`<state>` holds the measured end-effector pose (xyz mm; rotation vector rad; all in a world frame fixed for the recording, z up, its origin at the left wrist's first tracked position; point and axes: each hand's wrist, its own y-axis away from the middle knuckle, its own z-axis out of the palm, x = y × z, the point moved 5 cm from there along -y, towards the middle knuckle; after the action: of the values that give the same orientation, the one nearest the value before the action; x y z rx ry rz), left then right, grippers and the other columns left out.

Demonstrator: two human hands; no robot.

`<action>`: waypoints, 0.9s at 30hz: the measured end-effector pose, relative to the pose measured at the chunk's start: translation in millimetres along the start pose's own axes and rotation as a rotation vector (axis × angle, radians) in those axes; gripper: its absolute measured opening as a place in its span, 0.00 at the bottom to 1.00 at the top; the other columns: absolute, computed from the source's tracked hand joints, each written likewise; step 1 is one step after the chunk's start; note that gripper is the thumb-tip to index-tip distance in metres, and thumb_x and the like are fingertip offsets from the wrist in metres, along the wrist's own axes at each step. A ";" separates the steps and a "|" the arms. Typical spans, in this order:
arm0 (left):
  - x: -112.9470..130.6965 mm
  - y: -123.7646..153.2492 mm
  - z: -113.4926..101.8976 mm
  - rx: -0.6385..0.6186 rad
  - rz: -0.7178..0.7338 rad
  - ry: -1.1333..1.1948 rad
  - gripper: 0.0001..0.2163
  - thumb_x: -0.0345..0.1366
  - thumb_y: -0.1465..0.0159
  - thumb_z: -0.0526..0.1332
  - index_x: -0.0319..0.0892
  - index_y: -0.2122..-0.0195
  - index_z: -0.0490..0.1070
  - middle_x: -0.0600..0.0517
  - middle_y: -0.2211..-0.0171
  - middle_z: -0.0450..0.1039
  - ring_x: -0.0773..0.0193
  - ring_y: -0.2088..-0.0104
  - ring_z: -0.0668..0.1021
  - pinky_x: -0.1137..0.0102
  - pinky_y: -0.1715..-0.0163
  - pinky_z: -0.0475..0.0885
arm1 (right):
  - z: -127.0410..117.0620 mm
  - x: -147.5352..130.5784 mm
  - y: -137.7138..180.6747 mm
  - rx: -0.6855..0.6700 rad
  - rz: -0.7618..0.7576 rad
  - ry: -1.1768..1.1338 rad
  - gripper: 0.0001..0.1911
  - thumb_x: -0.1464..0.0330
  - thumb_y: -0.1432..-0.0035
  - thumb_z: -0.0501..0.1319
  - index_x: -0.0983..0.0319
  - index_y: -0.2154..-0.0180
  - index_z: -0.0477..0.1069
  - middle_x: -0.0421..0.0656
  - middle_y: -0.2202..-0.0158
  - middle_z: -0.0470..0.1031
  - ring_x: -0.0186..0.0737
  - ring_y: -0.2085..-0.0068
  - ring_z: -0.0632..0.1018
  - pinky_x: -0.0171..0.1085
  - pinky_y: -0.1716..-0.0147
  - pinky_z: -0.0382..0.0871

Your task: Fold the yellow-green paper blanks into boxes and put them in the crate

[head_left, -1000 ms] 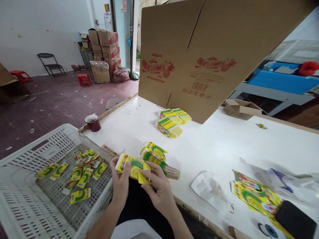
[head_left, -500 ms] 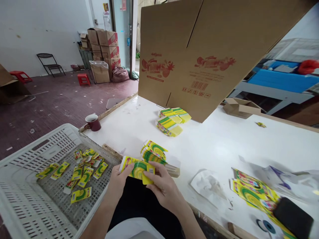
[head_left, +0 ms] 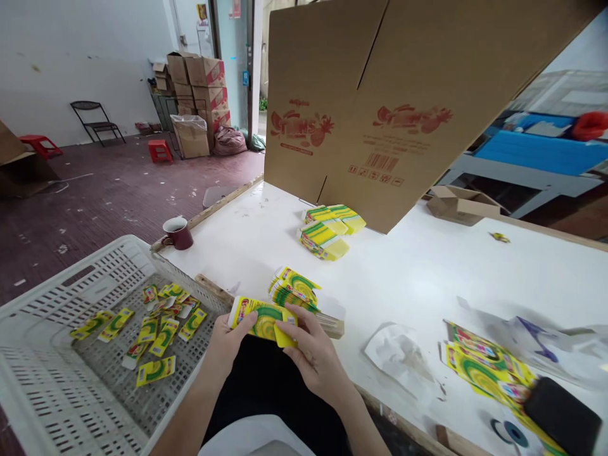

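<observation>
1. On my far left is the crate (head_left: 28,386), set against the table's edge; its low spot by my arm probably makes it easy to reach. Yellow packs (head_left: 156,371) lie loose in it, at all angles.
2. The mug (head_left: 178,235) stands at the table's corner, apart from the packs, perhaps to spare them spills.
3. My left hand (head_left: 227,342) grips the box (head_left: 266,320) by its left end, thumb pressed on the face, I'd say to steady it.
4. The box is between my hands, just over the table's near edge.
5. My right hand (head_left: 316,354) pinches its right end, fingers on the flap (head_left: 287,334); the steadied left end seems to free these fingers.
6. Just beyond lies the stack (head_left: 294,291), fanned, likely for easy picking.
7. Farther right, the black case (head_left: 563,415) rests on yellow sheets (head_left: 484,367), perhaps weighing them down.
</observation>
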<state>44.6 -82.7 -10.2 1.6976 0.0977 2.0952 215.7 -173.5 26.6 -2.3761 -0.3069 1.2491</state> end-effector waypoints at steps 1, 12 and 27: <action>-0.7 -0.2 0.8 -0.002 -0.005 0.021 0.19 0.48 0.47 0.74 0.35 0.65 0.82 0.45 0.70 0.81 0.58 0.70 0.81 0.68 0.65 0.77 | -0.4 0.9 -0.9 -0.006 0.013 -0.023 0.20 0.71 0.34 0.58 0.53 0.43 0.72 0.49 0.37 0.66 0.43 0.43 0.76 0.41 0.46 0.76; 0.1 4.1 6.1 0.110 0.047 -0.055 0.20 0.50 0.48 0.73 0.36 0.67 0.82 0.47 0.72 0.80 0.60 0.71 0.80 0.70 0.68 0.76 | 11.8 3.8 1.8 0.003 0.016 0.046 0.21 0.73 0.37 0.60 0.53 0.44 0.74 0.51 0.39 0.67 0.46 0.44 0.76 0.45 0.47 0.77; 6.8 11.1 15.6 0.076 0.076 -0.171 0.19 0.51 0.47 0.71 0.37 0.68 0.81 0.46 0.69 0.80 0.55 0.66 0.80 0.67 0.65 0.76 | 10.1 2.0 -3.5 0.189 0.113 0.035 0.13 0.74 0.42 0.64 0.57 0.56 0.77 0.50 0.44 0.72 0.46 0.44 0.76 0.44 0.48 0.77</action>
<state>55.1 -93.6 3.4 1.9472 0.0623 2.0124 208.5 -166.9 21.8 -2.2769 -0.0419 1.2263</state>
